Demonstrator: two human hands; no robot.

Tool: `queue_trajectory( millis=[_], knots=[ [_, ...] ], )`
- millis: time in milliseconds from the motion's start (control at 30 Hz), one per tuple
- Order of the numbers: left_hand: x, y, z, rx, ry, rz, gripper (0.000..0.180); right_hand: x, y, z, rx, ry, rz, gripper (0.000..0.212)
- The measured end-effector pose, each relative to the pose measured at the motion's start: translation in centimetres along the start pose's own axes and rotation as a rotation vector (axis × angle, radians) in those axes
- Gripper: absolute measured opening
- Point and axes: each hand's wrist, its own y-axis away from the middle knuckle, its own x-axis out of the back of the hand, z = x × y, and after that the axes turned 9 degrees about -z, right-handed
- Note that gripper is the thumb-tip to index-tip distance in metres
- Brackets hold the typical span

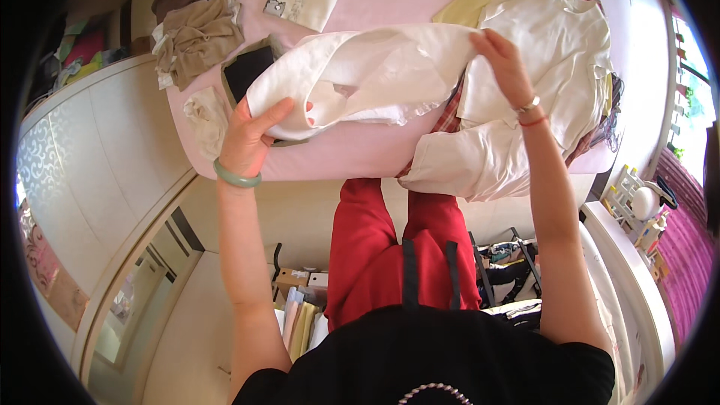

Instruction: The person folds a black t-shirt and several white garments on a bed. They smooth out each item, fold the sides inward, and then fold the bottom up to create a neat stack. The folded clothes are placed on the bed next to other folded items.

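We see white cloth strung between both hands over the pink bed, long axis roughly along the bed's near edge. We mark left hand, nearer that edge, thumb and fingers clamped on the cloth's left end; right hand, farther over the bed, pinches its right corner.

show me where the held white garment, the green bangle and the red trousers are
White garment (394,60): head view, middle of its cloth.
Green bangle (237,178): head view, lower curve.
Red trousers (375,266): head view, left thigh.
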Motion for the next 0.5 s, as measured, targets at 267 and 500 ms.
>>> queue_trajectory(
  millis=[267, 500],
  knots=[
    [-0.3, 3.0, 4.8, -0.143, -0.056, 0.113, 0.059, 4.9, 5.7, -13.1, -0.113, -0.708, -0.053, 0.047],
    [-4.1, 6.9, 11.1, -0.51, 0.124, -0.135, 0.073, 7.3, 8.9, -18.4, 0.303, -0.817, -0.119, 0.075]
  ],
)
